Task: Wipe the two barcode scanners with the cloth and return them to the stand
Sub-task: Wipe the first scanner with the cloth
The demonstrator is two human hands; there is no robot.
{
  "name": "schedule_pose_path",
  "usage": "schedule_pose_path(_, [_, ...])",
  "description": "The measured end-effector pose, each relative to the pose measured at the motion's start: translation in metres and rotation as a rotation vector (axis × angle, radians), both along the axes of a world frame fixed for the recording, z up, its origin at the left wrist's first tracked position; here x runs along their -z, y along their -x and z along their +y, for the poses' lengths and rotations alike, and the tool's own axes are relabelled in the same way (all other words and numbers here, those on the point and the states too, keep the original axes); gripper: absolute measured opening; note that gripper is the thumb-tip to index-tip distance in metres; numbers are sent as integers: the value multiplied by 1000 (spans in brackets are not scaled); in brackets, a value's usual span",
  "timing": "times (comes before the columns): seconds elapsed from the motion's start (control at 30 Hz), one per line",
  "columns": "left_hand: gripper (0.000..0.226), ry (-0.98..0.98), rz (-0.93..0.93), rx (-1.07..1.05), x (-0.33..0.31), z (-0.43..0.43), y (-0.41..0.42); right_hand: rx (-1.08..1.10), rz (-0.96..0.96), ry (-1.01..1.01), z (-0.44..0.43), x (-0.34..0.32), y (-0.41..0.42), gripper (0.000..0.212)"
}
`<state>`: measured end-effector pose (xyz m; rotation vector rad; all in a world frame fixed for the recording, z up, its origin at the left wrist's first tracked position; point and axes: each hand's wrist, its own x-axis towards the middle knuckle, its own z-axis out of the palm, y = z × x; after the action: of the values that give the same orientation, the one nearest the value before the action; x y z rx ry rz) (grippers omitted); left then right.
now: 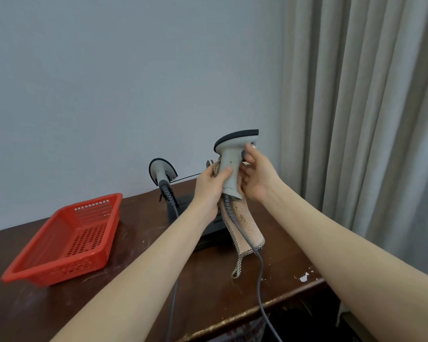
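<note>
I hold a grey-white barcode scanner (231, 159) upright above the table, its dark head pointing right. My left hand (211, 187) grips the handle from the left with the beige checked cloth (245, 225) pinned under its fingers; the cloth hangs down below the scanner. My right hand (253, 175) grips the handle from the right, fingers near the trigger. The held scanner's grey cable (259, 280) drops over the table's front edge. A second scanner (161, 170) sits in the black stand (208, 233) behind my left wrist.
A red perforated plastic basket (67, 240) stands on the left of the dark wooden table (208, 287). A beige curtain (361, 119) hangs at the right. The second scanner's cable (173, 304) runs under my left forearm off the front edge.
</note>
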<state>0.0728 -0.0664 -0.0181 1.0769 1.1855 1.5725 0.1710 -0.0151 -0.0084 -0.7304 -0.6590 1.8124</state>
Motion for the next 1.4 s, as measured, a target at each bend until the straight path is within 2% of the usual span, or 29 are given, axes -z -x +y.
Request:
schedule_pose_path(0.07, [13,47,-121,54,-2,-1,3,-22,-32,8,2,-1,-6,47])
schedule_pose_path(0.13, [21,93,-142,97,-2,-3,2,-46,24,18,2,-2,-9,64])
schedule_pose_path(0.27, [24,93,-113,162,-3,-9,-6,-76,183,-1,-3,-5,-10,67])
schedule_pose_path(0.33, [25,55,21,110,0,-8,-8,-68,221,0,-3,-4,-9,68])
schedule_pose_path(0.4, [28,13,283,-12,3,-6,-7,-66,243,0,-3,-3,-11,67])
schedule_pose_path(0.43, [29,-3,351,-107,4,-5,-4,-62,260,2,-3,-4,-13,65])
schedule_pose_path(0.47, [31,-15,348,-208,4,-4,-2,-55,269,5,-2,-4,-14,64])
schedule_pose_path(0.53, [36,-64,203,-324,-5,-6,4,-40,248,-7,1,-2,-17,69])
schedule_pose_path(0.6, [37,-143,96,-274,-19,-5,2,-72,240,-29,1,1,-16,75])
schedule_pose_path(0.63, [37,-160,103,-221,-26,-5,-3,-116,274,-38,0,2,-14,72])
schedule_pose_path(0.7, [31,-191,271,-127,-35,-8,-17,-186,376,-72,-5,3,-10,55])
schedule_pose_path(0.8, [29,-375,936,-153,-22,-4,-19,-196,509,-124,-4,3,-6,47])
schedule_pose_path(0.83, [34,-442,1084,-160,-15,-1,-15,-197,511,-138,-3,3,-6,45])
schedule_pose_path(0.87, [37,-471,1145,-158,-9,-1,-12,-196,493,-146,-2,3,-7,45])
schedule_pose_path(1.07, [15,-506,1163,-69,-1,-10,-12,-262,267,-1,-1,8,-19,68])
schedule_pose_path(1.17, [12,-477,1080,69,0,-16,-5,-282,188,20,0,10,-20,85])
schedule_pose_path(1.23, [12,-505,1073,82,-3,-14,-4,-279,224,-3,1,12,-20,77])
schedule_pose_path(1.3, [12,-574,1112,-23,-9,-7,-6,-240,262,-66,-1,9,-18,63])
schedule_pose_path(1.4, [18,-556,1024,-222,-18,1,-10,-241,347,-130,-3,4,-11,53])
